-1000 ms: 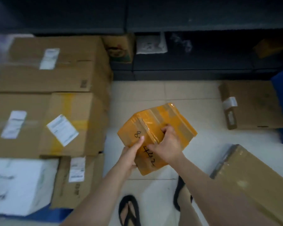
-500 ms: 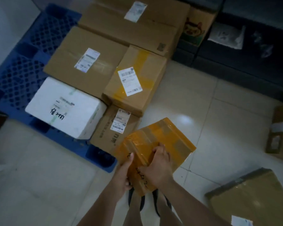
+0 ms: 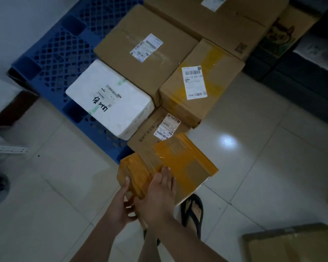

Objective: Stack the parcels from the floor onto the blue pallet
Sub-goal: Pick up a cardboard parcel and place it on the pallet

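I hold a small parcel wrapped in yellow tape (image 3: 180,163) in front of me, above the floor near the pallet's near corner. My left hand (image 3: 119,205) grips its near left edge and my right hand (image 3: 157,197) lies on top with fingers spread over the tape. The blue pallet (image 3: 51,53) lies at the upper left. On it stand a white foam box (image 3: 110,99), a small brown box (image 3: 155,129), a taped brown box with a label (image 3: 199,86) and two larger cartons (image 3: 144,46) behind.
A flat brown parcel (image 3: 292,244) lies on the tiled floor at the lower right. Dark shelving (image 3: 301,59) runs along the upper right, with a printed carton (image 3: 284,33) against it. My sandalled foot (image 3: 192,210) stands below the parcel. A dark object (image 3: 11,108) sits at the left.
My view has swung left and down onto the pallet. The yellow parcel, still in both hands, has come closer to the pallet's near corner.
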Demonstrator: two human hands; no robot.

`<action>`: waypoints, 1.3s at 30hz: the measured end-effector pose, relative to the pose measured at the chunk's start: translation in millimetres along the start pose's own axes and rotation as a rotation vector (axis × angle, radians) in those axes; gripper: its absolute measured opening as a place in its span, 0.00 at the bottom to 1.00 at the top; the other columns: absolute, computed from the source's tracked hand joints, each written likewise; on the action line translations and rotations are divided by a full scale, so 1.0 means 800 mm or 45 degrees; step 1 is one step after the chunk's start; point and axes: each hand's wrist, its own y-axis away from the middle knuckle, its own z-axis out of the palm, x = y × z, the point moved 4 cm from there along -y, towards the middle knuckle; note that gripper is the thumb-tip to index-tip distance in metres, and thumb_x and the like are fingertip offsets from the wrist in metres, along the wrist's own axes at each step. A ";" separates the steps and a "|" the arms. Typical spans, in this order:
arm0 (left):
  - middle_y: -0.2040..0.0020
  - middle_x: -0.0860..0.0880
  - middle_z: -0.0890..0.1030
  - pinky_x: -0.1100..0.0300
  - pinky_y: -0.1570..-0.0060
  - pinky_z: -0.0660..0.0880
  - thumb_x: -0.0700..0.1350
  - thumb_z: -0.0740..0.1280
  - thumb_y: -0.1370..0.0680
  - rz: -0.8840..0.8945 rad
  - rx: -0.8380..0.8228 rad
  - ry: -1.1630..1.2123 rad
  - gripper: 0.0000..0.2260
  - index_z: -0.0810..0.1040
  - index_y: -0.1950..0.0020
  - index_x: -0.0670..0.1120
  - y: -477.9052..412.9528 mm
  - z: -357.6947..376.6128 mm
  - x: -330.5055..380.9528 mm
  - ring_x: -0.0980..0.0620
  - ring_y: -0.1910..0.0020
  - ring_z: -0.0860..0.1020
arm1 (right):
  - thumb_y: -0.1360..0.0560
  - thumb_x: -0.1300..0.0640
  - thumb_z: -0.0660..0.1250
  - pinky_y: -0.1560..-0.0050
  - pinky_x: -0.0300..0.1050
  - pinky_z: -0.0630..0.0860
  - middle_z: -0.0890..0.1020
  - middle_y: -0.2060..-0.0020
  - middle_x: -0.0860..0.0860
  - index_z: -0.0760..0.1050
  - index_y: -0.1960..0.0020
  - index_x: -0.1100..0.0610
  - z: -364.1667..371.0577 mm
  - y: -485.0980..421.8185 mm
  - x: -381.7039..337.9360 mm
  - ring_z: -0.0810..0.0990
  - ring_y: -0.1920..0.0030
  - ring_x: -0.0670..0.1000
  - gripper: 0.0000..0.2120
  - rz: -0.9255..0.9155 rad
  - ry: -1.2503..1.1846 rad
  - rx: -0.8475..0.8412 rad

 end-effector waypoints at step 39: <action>0.31 0.49 0.73 0.44 0.29 0.62 0.42 0.67 0.22 0.368 -0.119 -0.063 0.24 0.66 0.28 0.50 -0.056 0.035 0.117 0.48 0.32 0.71 | 0.22 0.53 0.64 0.33 0.53 0.69 0.66 0.27 0.51 0.47 0.23 0.44 -0.024 -0.118 0.068 0.69 0.31 0.55 0.35 0.697 -1.242 -0.496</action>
